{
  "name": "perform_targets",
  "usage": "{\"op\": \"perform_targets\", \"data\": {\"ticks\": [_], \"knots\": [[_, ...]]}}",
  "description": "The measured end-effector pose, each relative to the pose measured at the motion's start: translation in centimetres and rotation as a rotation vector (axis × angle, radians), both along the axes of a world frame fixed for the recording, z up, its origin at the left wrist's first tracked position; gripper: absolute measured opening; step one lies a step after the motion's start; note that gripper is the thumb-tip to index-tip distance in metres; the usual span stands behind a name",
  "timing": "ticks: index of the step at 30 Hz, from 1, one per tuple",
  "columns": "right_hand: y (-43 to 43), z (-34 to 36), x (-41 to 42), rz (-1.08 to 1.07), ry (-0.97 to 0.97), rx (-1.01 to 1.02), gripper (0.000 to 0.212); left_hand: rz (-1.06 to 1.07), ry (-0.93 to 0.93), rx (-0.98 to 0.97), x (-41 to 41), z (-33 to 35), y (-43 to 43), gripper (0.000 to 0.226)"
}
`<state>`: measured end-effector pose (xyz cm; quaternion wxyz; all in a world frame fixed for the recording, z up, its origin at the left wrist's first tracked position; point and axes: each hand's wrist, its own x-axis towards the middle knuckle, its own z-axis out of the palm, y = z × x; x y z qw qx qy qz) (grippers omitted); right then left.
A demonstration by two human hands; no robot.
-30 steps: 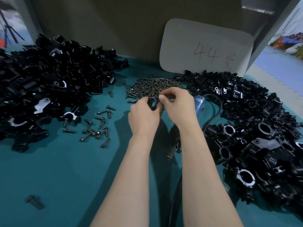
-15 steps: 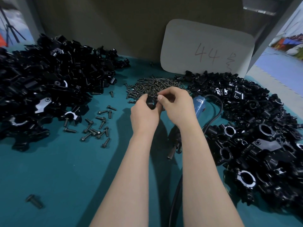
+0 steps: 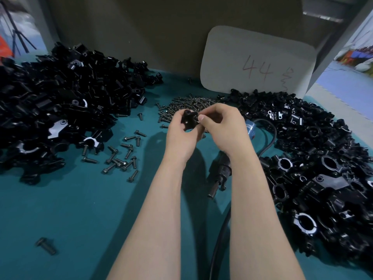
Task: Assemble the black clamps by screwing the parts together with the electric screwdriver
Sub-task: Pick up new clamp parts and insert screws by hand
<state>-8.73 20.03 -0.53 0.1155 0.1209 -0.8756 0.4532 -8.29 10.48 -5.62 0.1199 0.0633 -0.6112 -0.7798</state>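
Closed off at the far side by a brown wall, with a pale card [image 3: 256,63] marked "44" leaning on it. Crowded at left by a big left heap [image 3: 50,110] of black clamp parts, at right by a right heap [image 3: 312,168] running from far to near. Open teal table [image 3: 80,219] only at near left, broken by one lone bolt [image 3: 46,245], and down a narrow middle lane filled by both forearms. Strewn just right of the left heap: loose bolts [image 3: 121,156]. Piled far centre, just beyond the hands: small screws [image 3: 189,106].

Raised side by side above the table, wrists close. With the left hand [image 3: 181,138], gripping a black clamp [image 3: 188,120], fingers curled under it. With the right hand [image 3: 226,130], pinching at the clamp's right end between thumb and forefinger; too small to tell what sits in the pinch. Lying untouched on the table under the right forearm: the electric screwdriver [image 3: 220,172], tip pointing near, its cable [image 3: 270,136] looping right.
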Motion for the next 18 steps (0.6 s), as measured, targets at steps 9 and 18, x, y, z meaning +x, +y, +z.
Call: {"op": "perform_targets", "data": {"ticks": [9,18], "knots": [[0.6,0.2,-0.2,-0.126,-0.021,-0.093,0.009,-0.1,-0.058,0.088,-0.2,0.4,0.2,0.022],[0.3,0.6,0.3,0.003,-0.059,0.05,0.009,0.001,-0.021,-0.241,-0.5,-0.6,0.4,0.028]]}}
